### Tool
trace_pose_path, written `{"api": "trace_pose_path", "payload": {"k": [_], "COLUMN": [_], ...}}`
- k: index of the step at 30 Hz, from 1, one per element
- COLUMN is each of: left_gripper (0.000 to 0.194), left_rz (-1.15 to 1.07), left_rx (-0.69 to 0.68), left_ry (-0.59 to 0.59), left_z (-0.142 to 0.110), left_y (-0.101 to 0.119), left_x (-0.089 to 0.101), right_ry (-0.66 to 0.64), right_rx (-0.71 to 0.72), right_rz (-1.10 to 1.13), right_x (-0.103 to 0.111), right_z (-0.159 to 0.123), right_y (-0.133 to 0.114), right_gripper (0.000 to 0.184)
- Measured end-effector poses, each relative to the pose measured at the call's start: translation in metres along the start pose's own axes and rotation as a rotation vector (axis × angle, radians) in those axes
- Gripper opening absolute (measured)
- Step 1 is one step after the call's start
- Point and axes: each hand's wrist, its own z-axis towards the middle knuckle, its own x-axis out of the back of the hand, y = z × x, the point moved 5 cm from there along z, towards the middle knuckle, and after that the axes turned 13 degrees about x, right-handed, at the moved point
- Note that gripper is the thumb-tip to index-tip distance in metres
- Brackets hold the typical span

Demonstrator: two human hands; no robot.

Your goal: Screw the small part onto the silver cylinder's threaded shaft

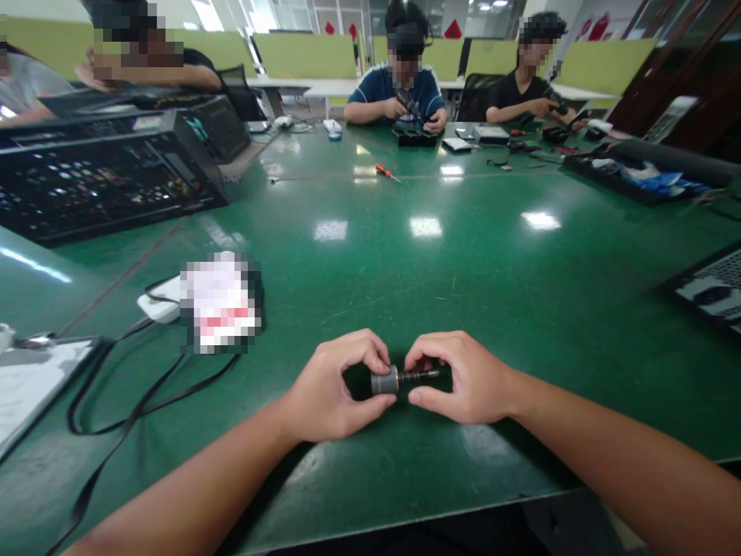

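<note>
Low in the middle of the head view, a small grey metal cylinder (384, 380) lies on its side, with a thin shaft that looks threaded or spring-wound (414, 376) pointing right. The thumb and forefinger of my left hand (336, 386) pinch the cylinder from its near and far sides. Around the shaft curves my right hand (466, 378), its thumb and fingertips apart with a gap on either side of the shaft. Some of the right fingers are hidden behind the hand. Whether the cylinder touches the table is hard to tell.
On the green table (382, 293), a lanyard (124, 417) with a blurred card (223, 301) lies left, beside a clipboard (40, 386). A black computer case (104, 170) stands far left. An orange screwdriver (387, 171) lies ahead. Several people sit across the table.
</note>
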Motion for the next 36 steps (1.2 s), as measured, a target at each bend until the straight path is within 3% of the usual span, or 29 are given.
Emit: {"api": "trace_pose_path", "payload": {"k": [6, 23, 36], "left_gripper": [0.020, 0.020, 0.019], "left_rz": [-0.020, -0.006, 0.013], "left_rx": [0.036, 0.036, -0.103], "left_ry": [-0.012, -0.015, -0.010], "left_z": [0.0007, 0.0020, -0.0001], "left_y": [-0.0026, -0.0008, 0.0038], "left_x": [-0.0007, -0.0002, -0.0004], "right_ry": [0.023, -0.020, -0.051], "right_rx": [-0.018, 0.002, 0.000], "right_rz": [-0.011, -0.059, -0.052], "right_x": [-0.0024, 0.0052, 0.0064], "right_z": [0.0015, 0.0007, -0.0002], "right_y": [0.0004, -0.0001, 0.0011], "right_gripper": [0.009, 0.011, 0.011]}}
